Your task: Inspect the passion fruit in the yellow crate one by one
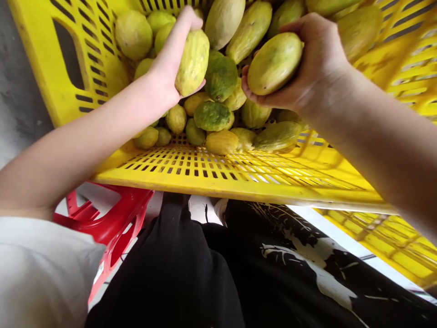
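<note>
My left hand (pixel 168 64) is wrapped round a ridged yellow citron-like fruit (pixel 193 63), with the thumb over its upper left side and most fingers hidden behind. To the right, my right hand (pixel 316 61) grips a smoother, oval yellow-green citron-like fruit (pixel 275 64) from below and behind. Both fruits are held above a heap of similar ones in a yellow plastic crate (pixel 239 189). Between my hands lies a darker green fruit (pixel 221 76), and below it a green-and-yellow one (pixel 211 115).
The crate has slotted walls and a handle hole on its left side. Below its near rim, a red plastic stool (pixel 112 214) stands at the left. Another yellow crate (pixel 392 241) shows at the lower right. Black clothing with a white pattern fills the bottom.
</note>
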`<state>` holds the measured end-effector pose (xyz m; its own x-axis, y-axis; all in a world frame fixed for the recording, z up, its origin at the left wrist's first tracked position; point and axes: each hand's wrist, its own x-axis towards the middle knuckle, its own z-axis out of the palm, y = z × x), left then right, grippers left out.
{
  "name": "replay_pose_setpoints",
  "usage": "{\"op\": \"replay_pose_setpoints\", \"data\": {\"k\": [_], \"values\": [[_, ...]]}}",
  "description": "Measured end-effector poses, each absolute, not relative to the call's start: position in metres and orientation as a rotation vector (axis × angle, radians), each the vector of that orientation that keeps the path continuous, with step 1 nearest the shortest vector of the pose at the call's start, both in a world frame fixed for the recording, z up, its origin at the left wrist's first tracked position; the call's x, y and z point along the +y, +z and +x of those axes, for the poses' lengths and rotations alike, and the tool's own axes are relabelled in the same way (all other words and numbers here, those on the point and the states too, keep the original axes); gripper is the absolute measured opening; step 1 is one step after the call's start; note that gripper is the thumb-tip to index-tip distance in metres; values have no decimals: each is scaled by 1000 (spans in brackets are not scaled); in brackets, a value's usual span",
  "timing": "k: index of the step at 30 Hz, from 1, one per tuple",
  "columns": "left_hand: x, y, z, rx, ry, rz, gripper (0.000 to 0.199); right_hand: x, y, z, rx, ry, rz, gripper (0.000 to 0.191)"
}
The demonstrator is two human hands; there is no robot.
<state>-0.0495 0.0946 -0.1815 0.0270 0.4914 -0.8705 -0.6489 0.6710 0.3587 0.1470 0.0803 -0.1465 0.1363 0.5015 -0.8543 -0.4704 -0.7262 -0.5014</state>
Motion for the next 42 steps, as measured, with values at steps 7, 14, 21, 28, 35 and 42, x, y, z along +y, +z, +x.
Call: {"op": "replay_pose_setpoints", "data": {"k": [7,14,21,28,35,42], "values": [[101,-209,-55,1292,855,-52,39,80,-149,153,-91,1816,-1647,35],[104,-206,-52,1367,896,-49,47,79,-148,155,-82,1789,-1627,37],[90,-179,-35,1437,870,3,21,78,-149,157,-199,1928,-1617,33],[86,-195,-45,1430,853,207,46,83,-150,158,-151,1824,-1695,41],[104,-207,-64,1372,780,-11,81,95,-166,164,-144,1536,-1754,50],[107,-210,-63,1334,803,-142,83,100,-177,164,-176,1466,-1765,51]]}}
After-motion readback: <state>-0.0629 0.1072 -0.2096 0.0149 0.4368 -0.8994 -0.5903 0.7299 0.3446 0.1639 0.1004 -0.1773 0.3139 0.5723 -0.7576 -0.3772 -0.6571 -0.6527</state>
